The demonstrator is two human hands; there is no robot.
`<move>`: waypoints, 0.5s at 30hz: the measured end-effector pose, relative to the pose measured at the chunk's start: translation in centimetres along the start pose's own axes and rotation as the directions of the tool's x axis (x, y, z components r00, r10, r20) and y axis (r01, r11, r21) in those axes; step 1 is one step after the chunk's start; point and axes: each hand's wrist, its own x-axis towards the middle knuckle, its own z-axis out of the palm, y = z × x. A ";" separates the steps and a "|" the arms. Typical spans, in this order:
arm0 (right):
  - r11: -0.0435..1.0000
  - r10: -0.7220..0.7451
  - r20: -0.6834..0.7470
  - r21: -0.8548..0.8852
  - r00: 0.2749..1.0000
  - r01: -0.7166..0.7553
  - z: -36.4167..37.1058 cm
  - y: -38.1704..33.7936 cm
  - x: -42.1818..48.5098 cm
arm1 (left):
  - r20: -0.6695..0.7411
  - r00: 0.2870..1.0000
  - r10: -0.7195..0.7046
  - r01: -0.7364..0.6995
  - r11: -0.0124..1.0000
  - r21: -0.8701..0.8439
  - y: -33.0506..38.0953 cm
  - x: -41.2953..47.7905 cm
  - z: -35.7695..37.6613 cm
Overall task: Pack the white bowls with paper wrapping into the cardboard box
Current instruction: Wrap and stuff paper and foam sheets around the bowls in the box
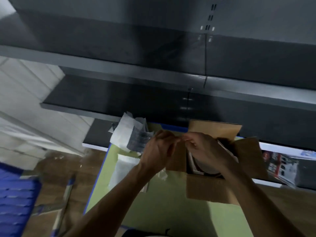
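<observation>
Cardboard box (209, 189) sits open on the green mat (153, 212), flaps out. A white bowl (207, 168) lies inside, partly hidden by the right hand (203, 149). Left hand (157, 151) and right hand meet above the box's far-left flap — fingers of both curled, tips drawn close together. Frame is blurred, so cannot tell what they pinch. Loose wrapping paper (124, 134) is piled just left of the box, dark shelves (119, 79) behind.
</observation>
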 end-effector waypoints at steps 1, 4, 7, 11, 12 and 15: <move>1.000 -0.022 0.012 -0.001 1.000 0.022 0.5 -0.7 0.1 | -0.038 0.999 -0.031 0.032 0.999 0.027 -0.7 -0.6 -0.7; 0.994 -0.093 0.033 -0.048 0.995 0.095 2.7 -2.8 1.1 | -0.174 0.970 -0.170 0.188 0.978 0.088 -3.6 -3.0 -2.7; 0.986 -0.129 0.051 -0.103 0.990 0.133 5.0 -3.6 2.3 | -0.269 0.893 -0.360 0.394 0.915 0.084 -7.5 -5.6 -4.0; 0.979 -0.112 0.099 -0.160 0.989 0.127 8.5 -3.9 3.8 | -0.095 0.831 -0.547 0.555 0.825 0.104 -10.9 -7.2 -4.4; 0.981 -0.090 0.115 -0.161 0.989 0.108 9.3 -4.0 4.1 | -0.027 0.823 -0.567 0.566 0.816 0.117 -11.2 -7.0 -4.2; 0.973 -0.039 0.136 -0.220 0.990 0.068 10.7 -3.8 4.7 | 0.082 0.823 -0.562 0.540 0.819 0.192 -11.1 -5.5 -2.6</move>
